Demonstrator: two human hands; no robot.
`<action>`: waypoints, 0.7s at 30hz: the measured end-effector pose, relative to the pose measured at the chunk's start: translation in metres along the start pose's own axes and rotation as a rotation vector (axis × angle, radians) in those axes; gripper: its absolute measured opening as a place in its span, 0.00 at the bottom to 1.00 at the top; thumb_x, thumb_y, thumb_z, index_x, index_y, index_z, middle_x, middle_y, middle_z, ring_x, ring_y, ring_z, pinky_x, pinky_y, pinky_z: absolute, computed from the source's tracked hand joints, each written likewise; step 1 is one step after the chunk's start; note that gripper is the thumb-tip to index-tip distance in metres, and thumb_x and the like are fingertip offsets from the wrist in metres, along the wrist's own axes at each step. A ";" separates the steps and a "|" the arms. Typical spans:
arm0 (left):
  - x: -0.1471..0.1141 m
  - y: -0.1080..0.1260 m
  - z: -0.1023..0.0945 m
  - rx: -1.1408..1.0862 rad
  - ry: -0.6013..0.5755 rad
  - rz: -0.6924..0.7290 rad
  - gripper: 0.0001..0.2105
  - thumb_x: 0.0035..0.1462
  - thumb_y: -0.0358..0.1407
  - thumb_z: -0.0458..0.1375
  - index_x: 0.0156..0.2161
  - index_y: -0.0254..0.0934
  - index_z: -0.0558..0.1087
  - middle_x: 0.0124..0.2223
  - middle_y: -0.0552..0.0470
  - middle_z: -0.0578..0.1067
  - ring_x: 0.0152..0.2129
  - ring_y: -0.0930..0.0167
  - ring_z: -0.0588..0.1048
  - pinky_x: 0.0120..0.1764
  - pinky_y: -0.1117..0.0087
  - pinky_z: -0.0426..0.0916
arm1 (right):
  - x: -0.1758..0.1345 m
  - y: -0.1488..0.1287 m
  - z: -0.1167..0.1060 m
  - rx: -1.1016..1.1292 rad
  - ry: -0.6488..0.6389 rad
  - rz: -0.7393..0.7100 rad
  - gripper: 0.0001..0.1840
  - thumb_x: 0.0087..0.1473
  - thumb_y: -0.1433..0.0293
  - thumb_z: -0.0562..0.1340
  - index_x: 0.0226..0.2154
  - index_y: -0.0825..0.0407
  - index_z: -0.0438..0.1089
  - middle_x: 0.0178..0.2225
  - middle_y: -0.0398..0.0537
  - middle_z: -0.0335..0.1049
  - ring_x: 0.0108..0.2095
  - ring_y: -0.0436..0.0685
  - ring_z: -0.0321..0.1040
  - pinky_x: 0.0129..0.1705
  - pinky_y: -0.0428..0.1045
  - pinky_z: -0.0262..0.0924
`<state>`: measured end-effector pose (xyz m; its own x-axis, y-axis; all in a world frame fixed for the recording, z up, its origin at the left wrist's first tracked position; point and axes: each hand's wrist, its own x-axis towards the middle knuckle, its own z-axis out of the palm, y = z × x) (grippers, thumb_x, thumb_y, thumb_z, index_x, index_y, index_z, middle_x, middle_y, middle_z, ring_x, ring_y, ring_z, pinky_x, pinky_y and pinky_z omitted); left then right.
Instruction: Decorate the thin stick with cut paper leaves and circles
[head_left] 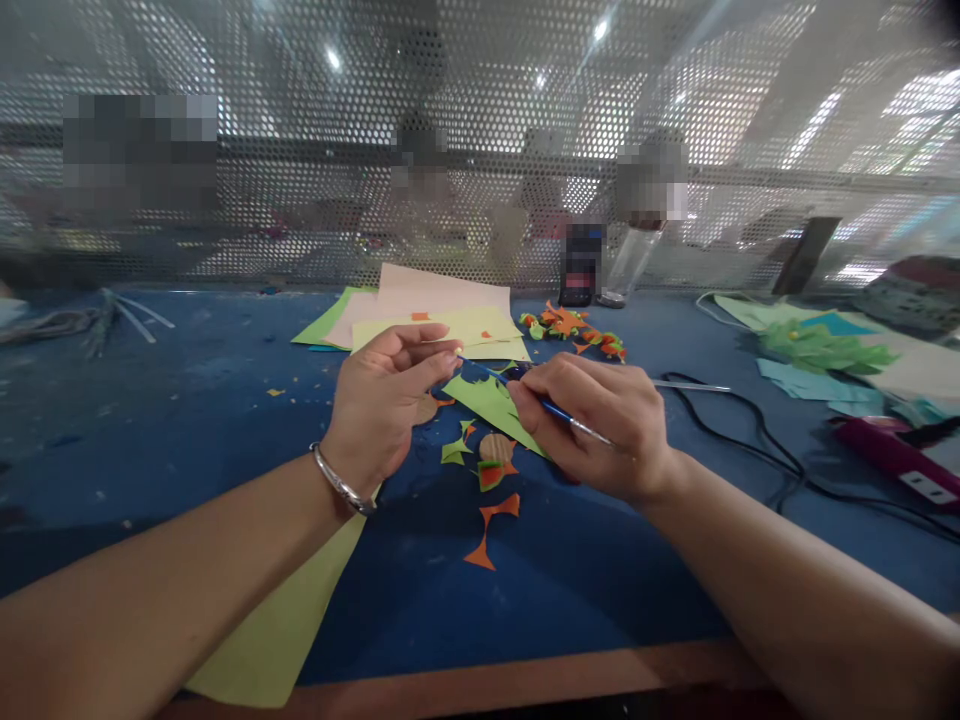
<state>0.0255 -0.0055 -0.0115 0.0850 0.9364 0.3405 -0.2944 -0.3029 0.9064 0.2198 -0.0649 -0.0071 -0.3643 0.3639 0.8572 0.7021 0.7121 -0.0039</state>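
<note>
My right hand [600,415] grips a slim blue stick-like tool [559,411] like a pen, its thin end pointing left. My left hand [390,395] is closed in a pinch at that end, where a tiny pale yellow piece [458,351] shows between thumb and finger. Beneath the hands lies a bright green paper sheet [491,400]. Closer to me are green paper scraps [454,450], a round wooden disc [496,448] and an orange paper offcut [489,530]. A second wooden disc [425,408] is partly hidden by my left hand.
Stacked paper sheets [442,295] lie behind my hands, beside curled orange and green pieces [574,325]. A phone [577,265] leans against the perforated metal screen [480,150]. On the right are a purple tool [900,450], a black cord [765,440] and green paper leaves [825,345].
</note>
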 end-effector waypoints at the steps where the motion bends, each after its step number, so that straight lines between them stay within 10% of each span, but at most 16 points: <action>1: 0.000 0.000 0.001 -0.012 -0.001 -0.007 0.13 0.48 0.28 0.68 0.41 0.35 0.77 0.39 0.47 0.81 0.40 0.68 0.78 0.45 0.68 0.70 | 0.000 0.000 0.000 -0.007 0.002 -0.004 0.06 0.59 0.74 0.63 0.30 0.52 0.66 0.28 0.45 0.73 0.24 0.49 0.64 0.28 0.46 0.58; 21: 0.000 0.003 0.002 -0.009 -0.001 -0.193 0.20 0.46 0.28 0.69 0.46 0.36 0.74 0.38 0.48 0.79 0.35 0.69 0.77 0.36 0.71 0.70 | 0.000 0.000 -0.003 -0.073 -0.039 -0.024 0.08 0.60 0.72 0.61 0.29 0.52 0.66 0.26 0.44 0.71 0.23 0.49 0.63 0.28 0.47 0.57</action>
<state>0.0266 -0.0068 -0.0082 0.1413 0.9768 0.1610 -0.2811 -0.1163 0.9526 0.2214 -0.0666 -0.0060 -0.4043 0.3715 0.8358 0.7349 0.6759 0.0551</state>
